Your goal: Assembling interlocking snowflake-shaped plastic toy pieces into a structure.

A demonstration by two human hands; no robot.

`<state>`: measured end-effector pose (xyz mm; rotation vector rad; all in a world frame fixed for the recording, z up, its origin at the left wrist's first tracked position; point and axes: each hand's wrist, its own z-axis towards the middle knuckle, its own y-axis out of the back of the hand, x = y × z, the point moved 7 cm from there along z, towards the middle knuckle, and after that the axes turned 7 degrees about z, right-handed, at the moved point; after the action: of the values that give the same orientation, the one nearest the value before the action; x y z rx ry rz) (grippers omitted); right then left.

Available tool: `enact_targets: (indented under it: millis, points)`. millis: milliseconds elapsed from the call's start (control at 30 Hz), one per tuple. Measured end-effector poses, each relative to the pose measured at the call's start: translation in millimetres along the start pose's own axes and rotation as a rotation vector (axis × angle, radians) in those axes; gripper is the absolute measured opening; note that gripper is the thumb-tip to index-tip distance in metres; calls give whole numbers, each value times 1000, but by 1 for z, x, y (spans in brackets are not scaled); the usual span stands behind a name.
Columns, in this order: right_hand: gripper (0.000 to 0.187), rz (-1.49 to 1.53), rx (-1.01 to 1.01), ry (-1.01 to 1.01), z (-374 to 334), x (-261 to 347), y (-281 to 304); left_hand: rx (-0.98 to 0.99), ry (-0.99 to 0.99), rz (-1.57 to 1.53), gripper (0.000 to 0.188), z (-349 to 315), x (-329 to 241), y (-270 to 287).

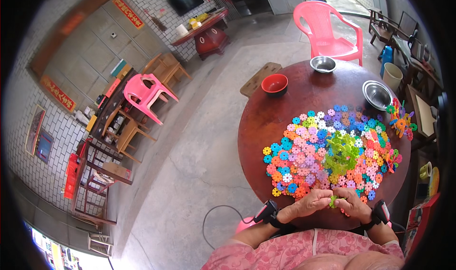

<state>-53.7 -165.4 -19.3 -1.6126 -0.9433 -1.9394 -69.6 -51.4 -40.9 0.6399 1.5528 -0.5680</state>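
Note:
Both my hands meet near the front edge of a round dark-red table (259,142). Between them is a small yellow-green flower-shaped interlocking disc (333,201). My left hand (311,202) pinches it from the left, and my right hand (350,204) grips it from the right. Whether more than one disc is in the fingers cannot be made out. Just beyond my hands stands a joined cluster of yellow-green discs (343,153). It rests on a wide spread of loose discs (294,158) in pink, blue, orange, white and purple.
A red bowl (274,84) and two metal bowls (323,65) stand toward the table's far side. Assembled multicoloured disc pieces (401,120) sit at the right edge. A pink plastic chair (330,32) is behind the table, and a wooden stool (260,79) stands beside it.

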Motion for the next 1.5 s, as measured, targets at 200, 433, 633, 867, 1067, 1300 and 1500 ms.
enact_targets:
  millis: [200,433,633,867,1067,1300,1500]
  points:
    - [29,-208,-118,149,1,18,2,-216,-32,14,20,-3,5,16]
    - [22,-413,-132,112,1,10,5,-426,-249,608,32,-10,-44,14]
    - [19,-324,-201,55,-4,-3,-2,-323,-164,717,39,-6,-27,7]
    - [24,-215,-103,40,2,6,-3,-180,-37,564,30,-3,-24,12]
    - [26,-61,82,166,-3,8,-13,-106,-54,536,20,0,-22,8]
    - [22,-288,-125,-24,-1,4,11,-440,-53,433,19,-7,-23,31]
    - [31,-619,-280,-37,0,-1,28,-600,-16,251,19,-13,-14,47]
